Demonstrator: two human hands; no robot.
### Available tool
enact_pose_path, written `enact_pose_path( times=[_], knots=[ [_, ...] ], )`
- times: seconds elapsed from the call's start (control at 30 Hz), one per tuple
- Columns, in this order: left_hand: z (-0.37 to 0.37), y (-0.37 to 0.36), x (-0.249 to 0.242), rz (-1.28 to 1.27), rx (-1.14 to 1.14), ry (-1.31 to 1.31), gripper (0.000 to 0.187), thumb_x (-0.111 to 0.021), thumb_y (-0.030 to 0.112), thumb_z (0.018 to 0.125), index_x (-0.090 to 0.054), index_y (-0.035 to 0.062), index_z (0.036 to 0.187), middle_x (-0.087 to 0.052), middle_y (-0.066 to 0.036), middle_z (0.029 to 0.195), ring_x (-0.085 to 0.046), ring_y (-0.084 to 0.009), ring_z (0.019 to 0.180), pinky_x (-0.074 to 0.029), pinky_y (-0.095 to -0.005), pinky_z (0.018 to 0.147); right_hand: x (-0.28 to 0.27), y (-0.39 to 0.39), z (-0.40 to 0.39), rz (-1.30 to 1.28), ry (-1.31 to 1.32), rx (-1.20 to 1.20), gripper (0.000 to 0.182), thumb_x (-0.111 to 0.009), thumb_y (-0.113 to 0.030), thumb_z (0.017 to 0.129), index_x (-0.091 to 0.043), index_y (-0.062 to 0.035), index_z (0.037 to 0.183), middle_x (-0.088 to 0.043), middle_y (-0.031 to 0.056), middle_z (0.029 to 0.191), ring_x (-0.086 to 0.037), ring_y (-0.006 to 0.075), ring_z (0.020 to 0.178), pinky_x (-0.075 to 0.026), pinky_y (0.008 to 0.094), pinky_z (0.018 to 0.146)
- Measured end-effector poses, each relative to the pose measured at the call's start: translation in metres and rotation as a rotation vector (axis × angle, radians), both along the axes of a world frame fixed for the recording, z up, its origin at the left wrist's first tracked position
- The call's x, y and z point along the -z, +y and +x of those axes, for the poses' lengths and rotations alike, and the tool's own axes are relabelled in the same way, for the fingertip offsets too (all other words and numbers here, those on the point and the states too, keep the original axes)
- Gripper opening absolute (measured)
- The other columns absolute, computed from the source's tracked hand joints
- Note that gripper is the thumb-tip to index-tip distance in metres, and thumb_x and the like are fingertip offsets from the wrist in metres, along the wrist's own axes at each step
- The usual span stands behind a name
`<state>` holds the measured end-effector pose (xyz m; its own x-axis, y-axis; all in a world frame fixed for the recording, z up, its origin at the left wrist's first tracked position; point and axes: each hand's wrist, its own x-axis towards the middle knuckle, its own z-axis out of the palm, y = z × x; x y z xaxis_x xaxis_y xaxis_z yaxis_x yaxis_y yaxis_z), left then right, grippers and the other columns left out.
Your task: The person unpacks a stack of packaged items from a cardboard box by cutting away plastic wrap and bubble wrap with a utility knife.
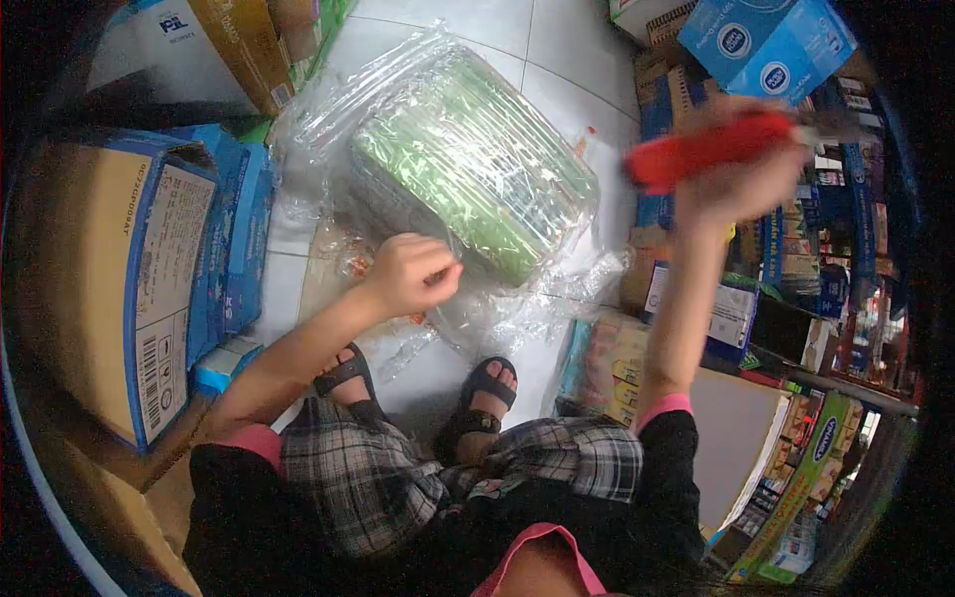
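Note:
A pale green bundle [448, 149], roughly box-shaped and wrapped in clear plastic film [542, 308], lies on the floor in front of me. Loose, crumpled film spreads around its edges. At its near left side my left hand [410, 276] is closed in a fist right beside the film; whatever its fingers pinch is hidden. Raised to the right, away from the bundle, my right hand [741, 189] grips a red tool [686, 154] with a thin greyish end. Motion blur smears both the hand and the tool, so its exact kind does not show.
Cardboard cartons with blue edges [174, 298] stand close on my left, with more cartons [239, 50] behind them. Shelves of packaged goods [796, 249] and a blue box [766, 45] line the right. My sandalled feet [487, 393] are on the white tiles [487, 25].

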<state>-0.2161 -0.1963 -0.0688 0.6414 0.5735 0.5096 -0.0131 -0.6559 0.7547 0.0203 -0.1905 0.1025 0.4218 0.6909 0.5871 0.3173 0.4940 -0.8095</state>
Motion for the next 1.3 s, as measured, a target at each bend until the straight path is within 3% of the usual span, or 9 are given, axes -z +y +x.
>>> enact_pose_path(
  times=[0.13, 0.2, 0.23, 0.27, 0.43, 0.53, 0.9, 1.2, 1.3],
  knots=[
    [-0.004, 0.01, -0.003, 0.109, -0.03, -0.06, 0.019, -0.056, 0.009, 0.062, -0.042, 0.0059, 0.049, -0.038, -0.005, 0.045, -0.04, -0.021, 0.039, -0.03, -0.0291, 0.039, -0.034, -0.023, 0.018, -0.024, 0.04, -0.38, 0.041, -0.04, -0.048, 0.078, -0.046, -0.0092, 0.089, -0.046, 0.0052, 0.065, -0.044, 0.0158, 0.054, -0.036, 0.026, 0.049],
    [-0.012, 0.018, -0.002, 0.064, -0.218, -0.16, 0.022, -0.059, 0.012, 0.062, -0.042, 0.0069, 0.048, -0.035, -0.005, 0.042, -0.038, -0.0209, 0.037, -0.028, -0.0287, 0.037, -0.002, -0.033, 0.001, -0.28, 0.12, 0.095, 0.03, -0.039, -0.037, 0.081, -0.046, -0.0074, 0.079, -0.044, 0.0052, 0.057, -0.043, 0.0157, 0.046, -0.038, 0.0282, 0.042],
    [-0.013, 0.027, 0.001, -0.145, -0.303, -0.135, 0.026, -0.06, 0.018, 0.063, -0.043, 0.0068, 0.047, -0.038, -0.005, 0.041, -0.039, -0.0209, 0.036, -0.028, -0.0299, 0.037, 0.032, -0.036, 0.025, -0.412, -0.395, 0.271, 0.028, -0.038, -0.032, 0.083, -0.047, -0.0059, 0.076, -0.045, 0.0032, 0.057, -0.041, 0.0113, 0.045, -0.036, 0.0241, 0.04],
    [-0.011, 0.037, 0.003, -0.353, -0.384, -0.106, 0.031, -0.061, 0.024, 0.064, -0.043, 0.0067, 0.047, -0.04, -0.006, 0.041, -0.039, -0.021, 0.036, -0.029, -0.031, 0.037, 0.031, -0.043, -0.013, -0.629, -0.167, 0.017, 0.026, -0.037, -0.028, 0.085, -0.046, -0.0047, 0.077, -0.045, 0.0019, 0.057, -0.041, 0.0085, 0.046, -0.034, 0.0217, 0.04],
    [0.023, 0.081, -0.048, -0.067, -0.415, 0.929, 0.044, -0.057, 0.047, 0.063, -0.057, 0.0028, 0.061, -0.058, -0.014, 0.064, -0.057, -0.0276, 0.059, -0.042, -0.0361, 0.05, 0.083, -0.025, -0.035, -1.06, -0.478, -0.366, 0.027, -0.036, -0.027, 0.085, -0.045, -0.002, 0.079, -0.043, 0.0009, 0.054, -0.039, 0.0076, 0.041, -0.034, 0.0219, 0.039],
    [0.026, 0.086, -0.042, -0.072, -0.365, 0.952, 0.044, -0.057, 0.046, 0.06, -0.057, 0.0013, 0.064, -0.057, -0.016, 0.066, -0.056, -0.0311, 0.06, -0.043, -0.0386, 0.056, 0.091, -0.015, -0.037, -1.172, -0.668, -0.373, 0.029, -0.035, -0.029, 0.085, -0.044, -0.0021, 0.078, -0.042, 0.0031, 0.052, -0.042, 0.0108, 0.041, -0.036, 0.0234, 0.041],
    [0.002, 0.081, -0.024, -0.381, -0.256, 0.515, 0.024, -0.053, 0.023, 0.065, -0.051, 0.0, 0.058, -0.046, -0.009, 0.047, -0.043, -0.0151, 0.043, -0.034, -0.0298, 0.044, 0.103, 0.019, -0.07, -1.411, -0.602, -0.566, 0.036, -0.034, -0.034, 0.084, -0.046, -0.0001, 0.083, -0.042, 0.0075, 0.052, -0.046, 0.0186, 0.039, -0.04, 0.0287, 0.041],
    [0.006, 0.054, -0.013, -0.47, -0.288, 0.244, 0.021, -0.052, 0.011, 0.07, -0.041, -0.0008, 0.056, -0.036, -0.004, 0.046, -0.032, -0.0061, 0.045, -0.027, -0.0254, 0.042, 0.132, 0.041, -0.083, -0.95, -0.868, -0.361, 0.033, -0.038, -0.029, 0.083, -0.048, 0.0028, 0.08, -0.048, 0.0161, 0.055, -0.052, 0.0215, 0.05, -0.04, 0.0319, 0.049],
    [0.006, 0.05, -0.007, -0.502, -0.294, 0.152, 0.021, -0.052, 0.012, 0.07, -0.042, -0.0004, 0.056, -0.037, -0.006, 0.045, -0.034, -0.0106, 0.042, -0.029, -0.027, 0.041, 0.133, 0.029, -0.084, -0.978, -0.771, -0.317, 0.031, -0.038, -0.027, 0.082, -0.048, 0.0023, 0.078, -0.051, 0.0234, 0.063, -0.05, 0.0387, 0.06, -0.041, 0.042, 0.055]
  ],
)
